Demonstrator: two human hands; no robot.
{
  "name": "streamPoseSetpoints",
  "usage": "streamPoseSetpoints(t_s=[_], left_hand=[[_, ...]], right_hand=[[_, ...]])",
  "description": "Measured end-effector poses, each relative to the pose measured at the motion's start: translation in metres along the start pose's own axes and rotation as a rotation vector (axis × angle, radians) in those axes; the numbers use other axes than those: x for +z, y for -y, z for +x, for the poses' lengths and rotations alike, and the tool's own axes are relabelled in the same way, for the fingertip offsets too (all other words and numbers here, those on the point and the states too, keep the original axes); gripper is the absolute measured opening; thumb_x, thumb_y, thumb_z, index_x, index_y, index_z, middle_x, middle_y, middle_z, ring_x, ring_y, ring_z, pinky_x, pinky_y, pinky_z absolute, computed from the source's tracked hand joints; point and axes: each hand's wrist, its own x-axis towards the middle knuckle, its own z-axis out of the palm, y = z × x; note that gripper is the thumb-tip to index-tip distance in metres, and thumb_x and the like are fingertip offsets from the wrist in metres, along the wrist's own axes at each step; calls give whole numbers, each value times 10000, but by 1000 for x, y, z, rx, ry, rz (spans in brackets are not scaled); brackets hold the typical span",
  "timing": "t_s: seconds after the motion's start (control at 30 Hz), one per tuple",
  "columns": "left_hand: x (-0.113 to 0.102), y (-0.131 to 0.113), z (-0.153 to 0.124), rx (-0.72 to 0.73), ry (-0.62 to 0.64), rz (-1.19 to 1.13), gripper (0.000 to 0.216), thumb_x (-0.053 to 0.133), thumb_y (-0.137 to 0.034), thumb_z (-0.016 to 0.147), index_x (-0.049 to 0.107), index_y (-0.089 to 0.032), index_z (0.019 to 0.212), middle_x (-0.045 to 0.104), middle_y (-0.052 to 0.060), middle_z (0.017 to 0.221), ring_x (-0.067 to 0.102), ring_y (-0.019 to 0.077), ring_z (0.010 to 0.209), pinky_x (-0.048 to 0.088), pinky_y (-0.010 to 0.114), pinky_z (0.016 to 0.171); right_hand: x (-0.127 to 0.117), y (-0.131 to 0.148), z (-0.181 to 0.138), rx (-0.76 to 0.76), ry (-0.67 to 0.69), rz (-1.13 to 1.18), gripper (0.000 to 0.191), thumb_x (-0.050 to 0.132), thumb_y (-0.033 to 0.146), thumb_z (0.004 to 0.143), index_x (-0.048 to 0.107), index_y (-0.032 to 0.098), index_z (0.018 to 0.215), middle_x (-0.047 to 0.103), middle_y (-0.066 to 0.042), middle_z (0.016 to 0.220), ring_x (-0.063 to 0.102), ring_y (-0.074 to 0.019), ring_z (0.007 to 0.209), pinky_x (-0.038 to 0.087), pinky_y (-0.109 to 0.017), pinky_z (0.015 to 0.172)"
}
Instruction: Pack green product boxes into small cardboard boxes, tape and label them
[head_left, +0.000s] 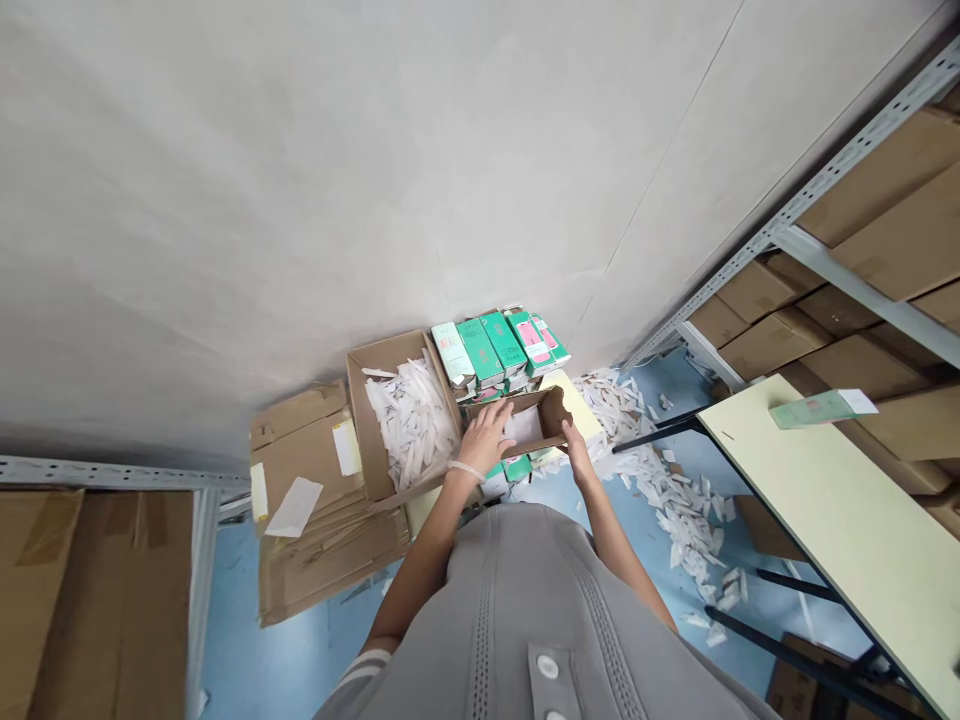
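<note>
A stockroom: metal shelving (832, 190) stacked with brown cartons (892, 230), flattened cardboard (322, 520) and paper scraps (675, 500) on the floor.

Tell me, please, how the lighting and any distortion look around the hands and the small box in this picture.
Head view: soft, even light, no glare, faint shadow inside the small cardboard box; the same view's wide angle makes the wall loom and the shelf rail slant outward; left hand and right hand look small but fairly sharp.
</note>
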Motion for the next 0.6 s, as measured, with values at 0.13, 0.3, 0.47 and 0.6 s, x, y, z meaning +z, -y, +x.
streamPoseSetpoints(t_s=[0.13, 0.3, 0.47, 0.6], left_hand=[[-6, 21, -8, -63, -91, 7, 608, 585, -284, 862, 373, -224, 1428, 387, 147, 1475, 351, 290, 1373, 361, 478, 1084], [-7, 47, -18, -191, -152, 5, 603, 565, -304, 872, 362, -207, 1431, 367, 176, 1483, 350, 320, 1379, 356, 506, 1085], [-3, 54, -26, -191, -168, -13, 619, 530, -335, 892, 317, -206, 1458, 312, 178, 1527, 312, 317, 1406, 322, 502, 1112], [4, 47, -31, -173, -186, -23, 673, 514, -337, 898, 235, -220, 1499, 197, 168, 1579, 231, 321, 1441, 302, 508, 1122]], right_hand=[[0, -1, 2, 47, -28, 2, 689, 526, 607, 815, 435, 306, 1428, 399, -12, 1502, 387, -291, 1368, 434, -488, 1030], [1, 0, 1, 3, -36, 22, 646, 532, 592, 817, 478, 315, 1399, 450, -7, 1467, 424, -298, 1342, 450, -499, 1012], [4, 2, -1, 24, -55, 14, 657, 512, 588, 831, 450, 304, 1419, 429, -20, 1483, 394, -294, 1363, 439, -496, 1025], [6, 5, -3, 32, -61, 10, 664, 510, 598, 832, 449, 297, 1421, 431, -28, 1482, 415, -302, 1346, 438, -503, 1024]])
